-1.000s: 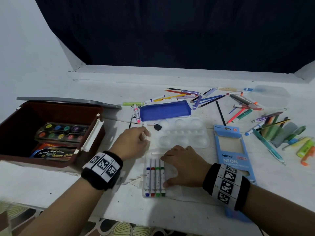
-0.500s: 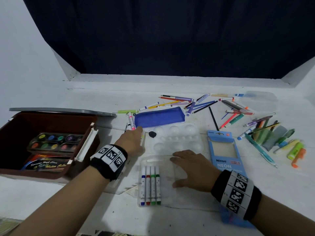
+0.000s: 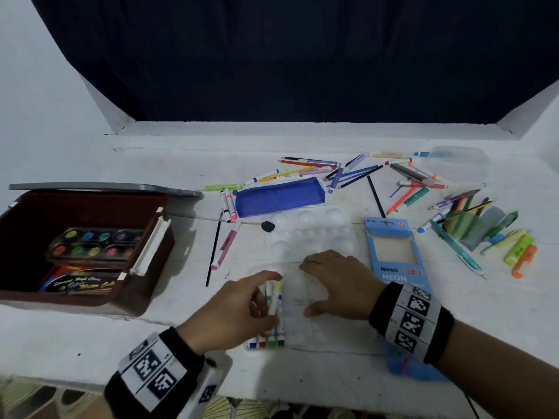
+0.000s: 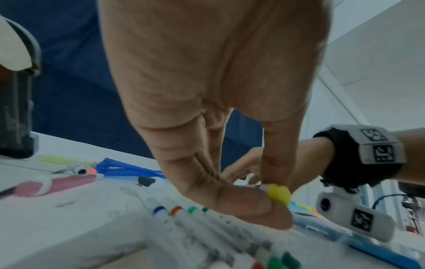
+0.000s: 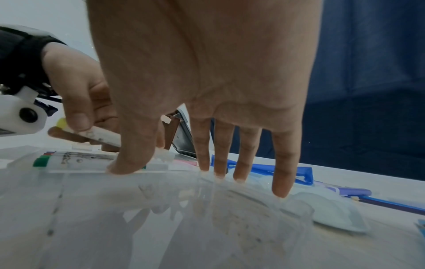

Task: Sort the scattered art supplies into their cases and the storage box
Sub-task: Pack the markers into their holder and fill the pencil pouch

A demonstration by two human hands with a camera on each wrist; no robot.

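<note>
A clear plastic marker case (image 3: 298, 328) lies at the table's near edge with several markers (image 4: 174, 211) side by side in its left part. Over that row my left hand (image 3: 266, 290) pinches a white marker with a yellow cap (image 3: 276, 293) between thumb and fingers; the cap (image 4: 279, 193) shows at my thumb tip. My right hand (image 3: 332, 282) lies flat on the case's right part, straight fingers (image 5: 282, 174) pressing on the plastic. The brown storage box (image 3: 145, 297) stands open on the left with a watercolour set (image 3: 93, 243) inside.
A blue pouch (image 3: 279, 196), a white mixing palette (image 3: 308, 234) and a blue Ninso pencil box (image 3: 393, 255) lie beyond and beside the case. Loose pencils (image 3: 357, 173) and highlighters (image 3: 517, 249) are scattered at right. A pink marker (image 3: 225, 247) lies left of the palette.
My left hand came back from the markers beside the blue pouch to the clear case, now holding the yellow-capped marker. My right hand stayed on the case.
</note>
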